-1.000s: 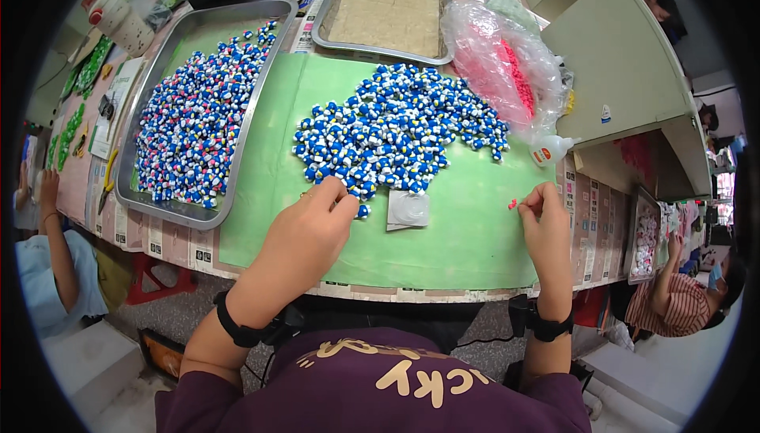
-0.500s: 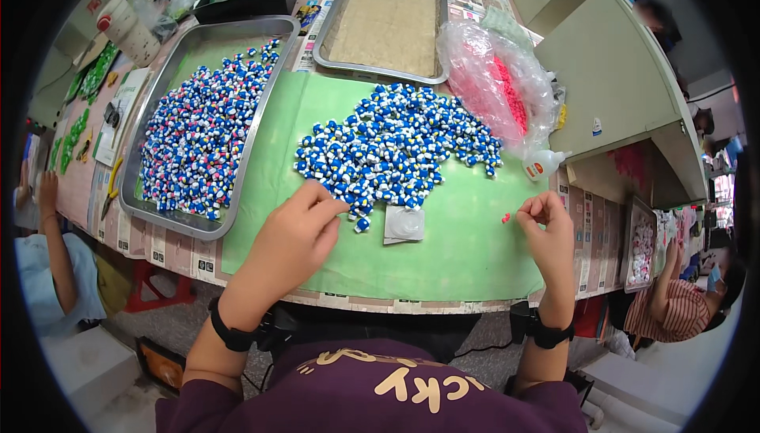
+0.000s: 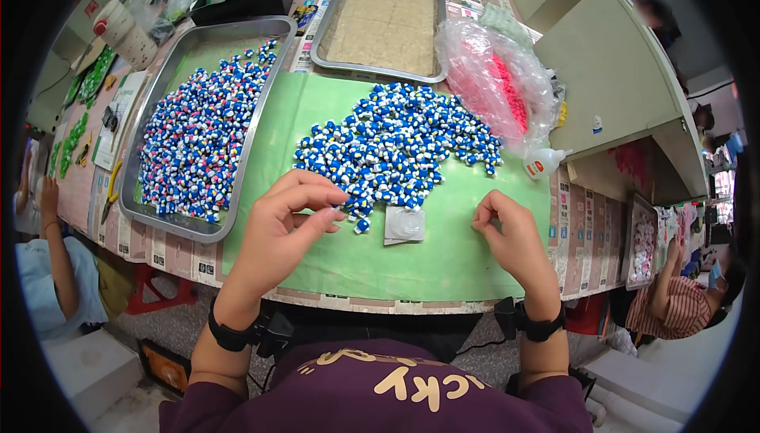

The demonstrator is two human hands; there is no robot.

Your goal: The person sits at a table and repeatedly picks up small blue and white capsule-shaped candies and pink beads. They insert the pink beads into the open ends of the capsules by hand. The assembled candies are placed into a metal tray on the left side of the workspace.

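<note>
The person sat at a table covered by a green mat. The left hand hovered at the near edge of a loose heap of small blue-and-white pieces spread over the middle of the mat, its thumb and forefinger drawn together at the nearest pieces; whether one was actually pinched between them I could not tell. The right hand rested on the mat further right, well apart from the heap, fingers curled in and fingertips closed together; anything held there was too small to make out. Between the two hands, just beside the near edge of the heap, lay a small clear square packet. To the left stood a metal tray filled with more blue-and-white pieces. At the far side sat a second tray with a tan lining, and to its right a clear plastic bag of pink pieces, with a small white bottle beside it.
</note>
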